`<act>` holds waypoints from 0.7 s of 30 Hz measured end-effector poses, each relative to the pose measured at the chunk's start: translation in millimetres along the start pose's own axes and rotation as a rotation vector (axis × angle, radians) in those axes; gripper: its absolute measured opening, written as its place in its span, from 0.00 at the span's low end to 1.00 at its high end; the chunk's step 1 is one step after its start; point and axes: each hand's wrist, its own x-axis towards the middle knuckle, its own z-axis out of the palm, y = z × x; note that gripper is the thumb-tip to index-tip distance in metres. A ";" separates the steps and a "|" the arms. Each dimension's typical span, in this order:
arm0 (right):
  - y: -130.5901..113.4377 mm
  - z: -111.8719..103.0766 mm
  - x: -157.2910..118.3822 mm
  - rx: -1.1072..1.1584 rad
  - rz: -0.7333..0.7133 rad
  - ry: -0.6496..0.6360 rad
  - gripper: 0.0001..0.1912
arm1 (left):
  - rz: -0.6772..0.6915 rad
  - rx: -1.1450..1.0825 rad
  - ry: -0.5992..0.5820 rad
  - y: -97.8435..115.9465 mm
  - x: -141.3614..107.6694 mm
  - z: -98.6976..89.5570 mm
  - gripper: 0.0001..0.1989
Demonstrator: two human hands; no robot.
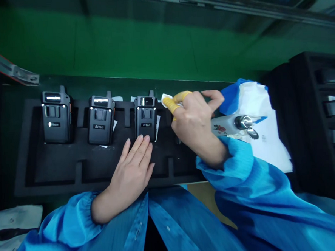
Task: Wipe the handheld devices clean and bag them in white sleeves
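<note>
"Black plastic two-way radio (146, 121), "Riton" label. Where exactly?"

"Third from the left, at the foam tray (19, 165), its upper end by the far rim. White slip (157, 128) just beside its right edge."

"Hands?"

"Left hand (132, 173): fingers extended, not gripping, tips at the radio's lower end. Right hand (195, 118): fingers curled closed, yellow covers (171, 102) on two of them, apparently pinching a white piece (164, 98). Fingers hide part of it; material unclear."

"Handling, in your judgement?"

"Light, flat contact from the left, enough to stop the radio sliding or turning. Too firm a push at the lower end might skew it. On the right, a small pinch near the edge of the white piece would leave more of it usable. Best carried above the stub antenna (151, 93), not dragged across it. Sleeve cuff well away from the bottle (224, 125), which lies close by the right forearm."

"Orientation?"

"Clip side up, label reading upright for the wearer. Antenna points away from the body, from the upper right corner. Long axis runs near to far, roughly square across the tray's length."
</note>
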 end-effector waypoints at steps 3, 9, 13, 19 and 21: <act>-6.3 -10.5 -11.6 0.059 -0.021 -0.033 0.18 | -0.003 -0.008 -0.004 0.3 -0.3 -1.4 0.21; -38.8 -9.8 -21.1 0.125 -0.255 -0.163 0.19 | -0.021 0.020 0.010 -1.3 -2.1 -1.0 0.20; -37.5 -7.7 -23.0 0.070 -0.255 -0.235 0.18 | -0.028 0.011 -0.002 -2.1 -1.9 0.4 0.20; -30.9 -9.3 -29.1 0.043 -0.230 -0.163 0.19 | -0.013 0.023 0.001 -1.9 -1.6 1.2 0.19; -37.5 -8.7 -25.3 0.081 -0.256 -0.156 0.19 | -0.015 0.025 0.006 -1.8 -1.7 1.7 0.19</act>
